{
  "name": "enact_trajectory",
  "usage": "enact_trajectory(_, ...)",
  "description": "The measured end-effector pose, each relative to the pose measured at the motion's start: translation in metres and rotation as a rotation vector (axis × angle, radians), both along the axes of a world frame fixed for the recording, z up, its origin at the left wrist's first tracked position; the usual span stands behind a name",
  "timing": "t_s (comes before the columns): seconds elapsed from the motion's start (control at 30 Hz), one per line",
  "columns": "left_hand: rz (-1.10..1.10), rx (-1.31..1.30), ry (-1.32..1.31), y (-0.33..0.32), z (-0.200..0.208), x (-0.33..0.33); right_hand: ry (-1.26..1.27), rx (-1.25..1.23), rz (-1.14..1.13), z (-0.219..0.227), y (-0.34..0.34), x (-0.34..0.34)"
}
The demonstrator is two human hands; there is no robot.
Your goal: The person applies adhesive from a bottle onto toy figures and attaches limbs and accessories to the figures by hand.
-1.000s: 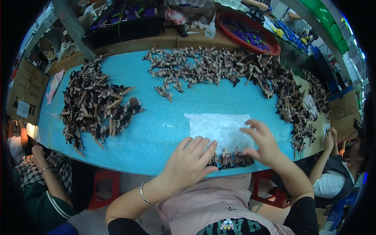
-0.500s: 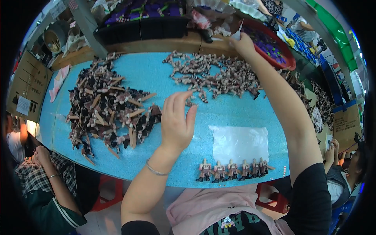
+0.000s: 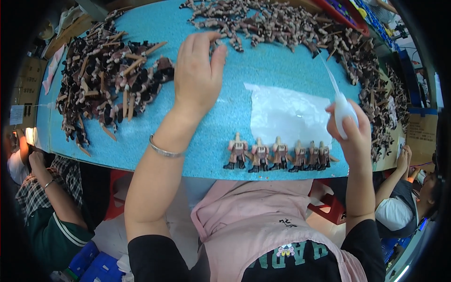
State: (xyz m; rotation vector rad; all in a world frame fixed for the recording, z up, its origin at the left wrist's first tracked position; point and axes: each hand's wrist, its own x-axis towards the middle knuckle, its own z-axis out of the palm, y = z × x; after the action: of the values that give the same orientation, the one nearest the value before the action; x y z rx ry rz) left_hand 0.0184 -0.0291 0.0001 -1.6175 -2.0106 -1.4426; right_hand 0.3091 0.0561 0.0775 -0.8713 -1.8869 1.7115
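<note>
My right hand point(image 3: 350, 124) is wrapped around a white squeeze bottle point(image 3: 344, 115) with a long thin nozzle pointing up and away. It is over the right edge of a clear plastic sheet point(image 3: 286, 113), which has a small shiny spot on it. My left hand point(image 3: 199, 70) rests on the blue table with fingers bent and thumb apart. Its fingertips are beside a small piece at the near edge of a heap of small figure parts point(image 3: 263, 26). Several brown figures with black boots point(image 3: 280, 152) form a row below the sheet.
To the left, a large pile of dark figures with flat wooden sticks point(image 3: 112, 75) covers the blue table point(image 3: 197, 160). More brown parts point(image 3: 385, 108) lie at the right. People sit on both sides, one with a checked cloth point(image 3: 68, 178). A red tub point(image 3: 345, 16) is at the back right.
My right hand has come back from the far edge with the squeeze bottle and is now above the sheet's right side. My left hand stays by the same parts. The view has tilted down.
</note>
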Motion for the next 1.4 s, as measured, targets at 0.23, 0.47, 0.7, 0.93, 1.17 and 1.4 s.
enact_trajectory(0.23, -0.081, -0.007, -0.09, 0.0, -0.002, 0.005, 0.155, -0.135, -0.242, -0.007, -0.066, 0.018)
enact_trajectory(0.47, -0.069, -0.042, -0.072, -0.001, -0.006, 0.001, 0.151, 0.13, -0.182, -0.019, -0.08, 0.006)
enact_trajectory(0.7, -0.124, -0.089, -0.029, 0.0, -0.004, -0.007, 0.082, 0.245, -0.048, -0.015, -0.087, -0.007)
enact_trajectory(0.93, -0.146, -0.097, -0.007, 0.0, -0.006, -0.01, 0.046, 0.256, -0.009, -0.018, -0.087, -0.013)
enact_trajectory(1.17, -0.071, -0.143, -0.111, -0.004, 0.022, 0.012, 0.044, 0.295, 0.013, -0.019, -0.086, -0.016)
enact_trajectory(1.4, -0.147, -0.11, -0.028, -0.002, -0.004, -0.013, 0.029, 0.292, 0.036, -0.016, -0.088, -0.016)
